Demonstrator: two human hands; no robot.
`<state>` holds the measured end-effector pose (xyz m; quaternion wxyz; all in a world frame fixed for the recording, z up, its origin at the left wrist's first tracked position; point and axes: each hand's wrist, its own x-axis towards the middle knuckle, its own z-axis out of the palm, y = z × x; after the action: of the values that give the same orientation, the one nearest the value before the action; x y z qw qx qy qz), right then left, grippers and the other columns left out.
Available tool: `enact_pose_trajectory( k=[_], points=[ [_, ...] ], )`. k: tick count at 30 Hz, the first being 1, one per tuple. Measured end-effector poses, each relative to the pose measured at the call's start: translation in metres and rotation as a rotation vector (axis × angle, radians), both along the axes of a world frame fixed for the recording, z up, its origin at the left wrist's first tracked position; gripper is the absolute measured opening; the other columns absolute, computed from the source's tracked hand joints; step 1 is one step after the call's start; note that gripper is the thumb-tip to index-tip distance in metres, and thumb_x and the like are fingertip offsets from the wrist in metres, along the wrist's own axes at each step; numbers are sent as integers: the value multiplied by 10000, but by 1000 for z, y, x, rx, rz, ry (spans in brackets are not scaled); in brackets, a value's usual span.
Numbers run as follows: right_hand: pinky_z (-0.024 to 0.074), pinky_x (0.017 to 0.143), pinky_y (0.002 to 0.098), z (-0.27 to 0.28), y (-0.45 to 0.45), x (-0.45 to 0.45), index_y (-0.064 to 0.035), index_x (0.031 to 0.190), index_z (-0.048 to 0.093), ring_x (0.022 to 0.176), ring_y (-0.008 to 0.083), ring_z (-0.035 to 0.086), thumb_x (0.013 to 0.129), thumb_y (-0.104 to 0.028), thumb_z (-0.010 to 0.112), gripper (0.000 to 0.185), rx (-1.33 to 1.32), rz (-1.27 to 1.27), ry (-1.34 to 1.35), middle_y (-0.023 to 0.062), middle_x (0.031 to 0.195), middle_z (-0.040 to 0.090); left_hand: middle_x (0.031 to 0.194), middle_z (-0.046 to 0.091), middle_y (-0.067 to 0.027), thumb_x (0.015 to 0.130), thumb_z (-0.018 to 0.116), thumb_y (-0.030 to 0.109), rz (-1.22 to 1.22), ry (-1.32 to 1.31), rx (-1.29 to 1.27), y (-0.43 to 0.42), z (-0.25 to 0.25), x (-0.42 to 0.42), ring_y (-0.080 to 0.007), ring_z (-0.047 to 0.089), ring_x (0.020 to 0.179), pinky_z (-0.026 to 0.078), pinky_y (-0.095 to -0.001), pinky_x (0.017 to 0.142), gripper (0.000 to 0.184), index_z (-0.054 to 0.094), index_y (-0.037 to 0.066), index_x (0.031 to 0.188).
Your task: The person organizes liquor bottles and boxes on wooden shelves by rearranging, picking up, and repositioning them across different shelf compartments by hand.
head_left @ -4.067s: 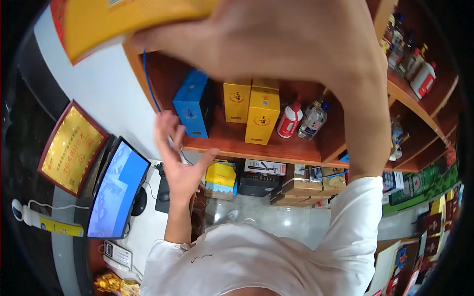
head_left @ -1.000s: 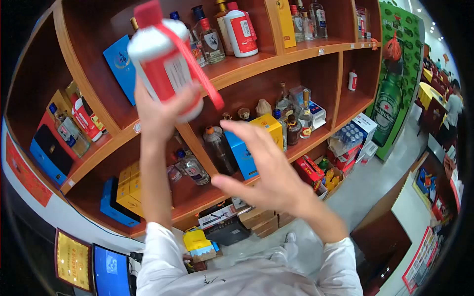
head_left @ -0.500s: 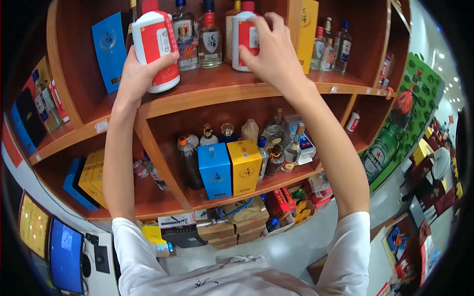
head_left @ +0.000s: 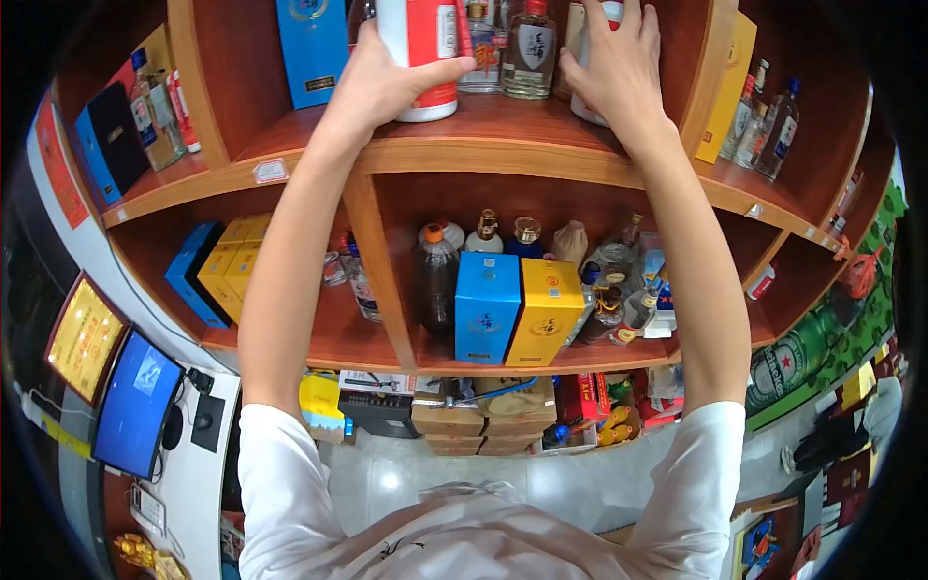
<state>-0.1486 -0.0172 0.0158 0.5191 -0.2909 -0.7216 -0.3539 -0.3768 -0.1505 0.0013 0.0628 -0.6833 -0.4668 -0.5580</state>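
On the upper shelf, my left hand (head_left: 382, 85) is wrapped round a white bottle (head_left: 391, 34) with a red label. Its base is at the shelf board, just behind the front edge; whether it rests there I cannot tell. My right hand (head_left: 626, 75) grips a second white bottle (head_left: 583, 108) farther right, thumb on its left side and fingers over its upper part. Most of that bottle is hidden behind the hand. Between them stand a clear bottle (head_left: 530, 58) with a red cap and a smaller clear bottle (head_left: 480, 60). A tall blue box (head_left: 311, 58) is left of my left hand.
Below, the middle shelf holds a blue box (head_left: 487, 307), a yellow box (head_left: 551, 314) and several bottles. A wooden divider (head_left: 706, 72) stands right of my right hand. Cartons (head_left: 449, 418) sit under the shelves. A monitor (head_left: 138, 404) is at lower left.
The view has shifted, so the shelves appear farther right and higher. The left bottle has moved back from over the shelf's front edge. My right hand has closed round the right bottle.
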Motion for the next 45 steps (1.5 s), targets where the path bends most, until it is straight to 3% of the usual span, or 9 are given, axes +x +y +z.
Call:
enact_pose_trajectory(
  k=[1, 4, 6, 15, 22, 26, 36, 40, 45],
  points=[
    [268, 1214, 597, -4, 1, -2, 4, 1425, 475, 1402, 577, 307, 779, -133, 699, 698, 52, -32, 12, 372, 1522, 320, 1080, 746, -129, 803, 898, 309, 35, -23, -5, 0, 0, 2, -215, 728, 983, 599, -385, 891, 556, 649, 17, 1205],
    [336, 1186, 566, -8, 19, 0, -104, 1466, 474, 1411, 545, 331, 806, -188, 749, 720, 133, 36, 56, 327, 1549, 323, 1279, 641, -305, 670, 962, 463, 280, -51, 47, 20, -11, -22, -345, 684, 1158, 570, -398, 974, 1186, 289, -129, 1447],
    [327, 1193, 575, -8, 26, 5, -189, 1504, 459, 1453, 519, 284, 807, -210, 784, 770, 76, 118, 55, 304, 1591, 278, 1272, 649, -303, 674, 959, 461, 315, -68, 39, 9, -11, -12, -339, 691, 1152, 571, -406, 978, 1164, 312, -122, 1445],
    [333, 1199, 567, -13, 22, 4, -200, 1510, 451, 1453, 503, 298, 776, -154, 815, 821, 38, 116, 95, 274, 1575, 307, 1203, 692, -269, 683, 960, 390, 339, -26, 61, 9, -7, -10, -361, 710, 1100, 577, -428, 952, 914, 467, -77, 1295],
    [330, 1202, 555, -14, 22, 6, -192, 1501, 476, 1455, 488, 305, 767, -152, 815, 810, 25, 148, 88, 258, 1568, 323, 1155, 656, -349, 684, 943, 487, 398, 42, -34, 22, -1, -13, -454, 647, 1136, 540, -486, 983, 978, 456, -113, 1283],
    [343, 1196, 544, -13, 22, 5, -187, 1506, 473, 1454, 480, 310, 761, -160, 825, 824, 21, 133, 96, 250, 1563, 335, 1157, 541, -436, 669, 929, 551, 667, 179, 51, 30, -9, -8, -543, 581, 1134, 528, -560, 955, 1080, 422, -180, 1282],
    [344, 1196, 546, -13, 32, 6, -170, 1484, 501, 1438, 485, 340, 750, -166, 807, 795, 81, 142, 89, 276, 1540, 373, 1149, 561, -408, 757, 885, 488, 669, 338, 175, 33, -11, -10, -485, 629, 1074, 585, -481, 872, 1052, 356, -234, 1311],
    [370, 1156, 532, -10, 37, 13, -115, 1473, 523, 1354, 484, 425, 737, -201, 783, 785, 128, 169, 16, 313, 1464, 449, 1439, 469, -376, 833, 782, 555, 803, 370, -73, 32, -10, 1, -431, 547, 1311, 529, -455, 1044, 1075, 340, -215, 1438],
    [324, 1197, 523, -7, 59, 14, -231, 1501, 514, 1426, 453, 373, 820, -197, 745, 720, 149, 233, 16, 280, 1535, 398, 1346, 497, -431, 815, 804, 568, 743, 177, -64, 29, -15, 6, -460, 618, 1189, 570, -412, 960, 1266, 122, -262, 1486]
  ],
)
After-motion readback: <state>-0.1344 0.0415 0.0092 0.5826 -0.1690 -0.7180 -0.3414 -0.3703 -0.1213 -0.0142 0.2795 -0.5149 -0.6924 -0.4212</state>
